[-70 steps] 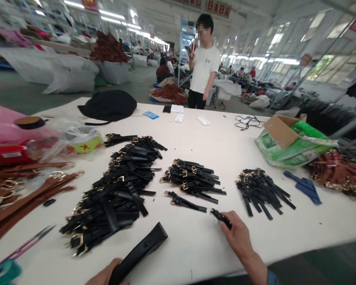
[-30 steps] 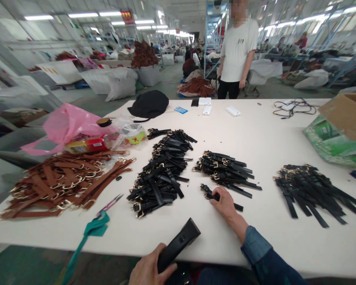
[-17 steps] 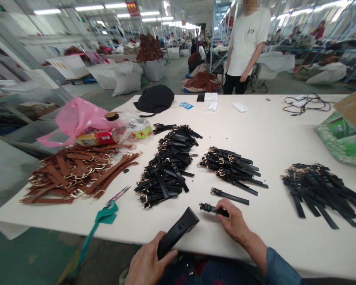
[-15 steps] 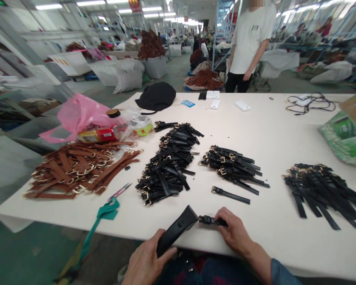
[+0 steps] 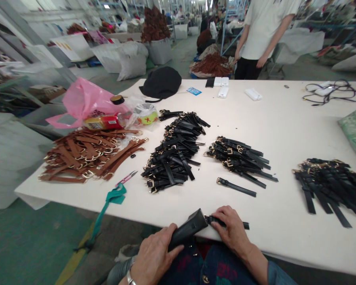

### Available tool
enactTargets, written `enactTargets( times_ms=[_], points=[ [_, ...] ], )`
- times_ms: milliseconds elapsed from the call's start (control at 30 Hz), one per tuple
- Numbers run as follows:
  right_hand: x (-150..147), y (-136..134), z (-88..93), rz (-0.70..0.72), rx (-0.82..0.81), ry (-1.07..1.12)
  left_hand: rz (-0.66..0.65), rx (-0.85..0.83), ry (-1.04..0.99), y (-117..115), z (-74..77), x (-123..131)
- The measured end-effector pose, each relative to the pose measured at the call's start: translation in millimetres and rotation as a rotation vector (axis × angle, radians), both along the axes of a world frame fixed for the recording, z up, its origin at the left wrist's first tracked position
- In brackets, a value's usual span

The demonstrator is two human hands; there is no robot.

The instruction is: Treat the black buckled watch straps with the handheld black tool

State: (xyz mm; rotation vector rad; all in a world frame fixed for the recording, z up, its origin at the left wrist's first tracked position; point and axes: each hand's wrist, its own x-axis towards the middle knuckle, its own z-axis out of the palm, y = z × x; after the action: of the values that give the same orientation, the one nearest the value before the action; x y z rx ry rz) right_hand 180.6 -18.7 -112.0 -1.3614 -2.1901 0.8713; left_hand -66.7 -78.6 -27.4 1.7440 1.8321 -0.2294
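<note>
My left hand (image 5: 154, 255) is wrapped around a black handheld tool (image 5: 188, 229) at the table's near edge, its tip pointing up and right. My right hand (image 5: 230, 231) pinches a black strap (image 5: 243, 225) whose buckle end meets the tool's tip. A single black strap (image 5: 235, 187) lies on the white table (image 5: 284, 118) just beyond my right hand. Behind it sit a middle pile of black straps (image 5: 240, 156), a larger pile to the left (image 5: 175, 152) and another at the right (image 5: 329, 184).
Brown straps (image 5: 86, 154) are heaped at the left, with pink scissors (image 5: 126, 179) and a teal ribbon (image 5: 112, 198) near the edge. A pink bag (image 5: 83, 101), black cap (image 5: 161, 82) and white devices (image 5: 222, 87) lie farther back. A person in a white shirt (image 5: 265, 31) stands beyond the table.
My right hand picked one black strap from beside the middle pile and drew it back to the near edge, against the tool's tip. The view tilted downward.
</note>
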Motion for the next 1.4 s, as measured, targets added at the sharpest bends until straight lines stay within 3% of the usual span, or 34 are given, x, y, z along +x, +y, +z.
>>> enactTargets(
  times_ms=[233,600,833,1100,1233,1400],
  points=[
    [0.1,5.3,-6.6,-0.008,-0.112,0.026,-0.113,-0.026,0.055,5.2,5.3,14.1],
    [-0.4,2.2,4.7,0.027,-0.075,-0.05,-0.151,-0.052,0.1,8.2,2.8,17.1],
    [-0.2,4.5,-5.3,0.04,-0.032,0.043,-0.16,-0.074,0.102,10.8,5.6,17.6],
    [8.1,-0.7,-20.9,0.047,0.027,0.15,-0.189,-0.038,0.107,8.4,-4.1,14.8],
    [16.2,-3.9,-21.7,-0.006,0.057,0.143,-0.183,-0.024,0.105,6.4,-3.7,14.7],
    [15.0,-4.0,-19.4,0.047,0.093,0.158,-0.186,-0.015,0.102,4.8,-2.8,15.7]
  ],
)
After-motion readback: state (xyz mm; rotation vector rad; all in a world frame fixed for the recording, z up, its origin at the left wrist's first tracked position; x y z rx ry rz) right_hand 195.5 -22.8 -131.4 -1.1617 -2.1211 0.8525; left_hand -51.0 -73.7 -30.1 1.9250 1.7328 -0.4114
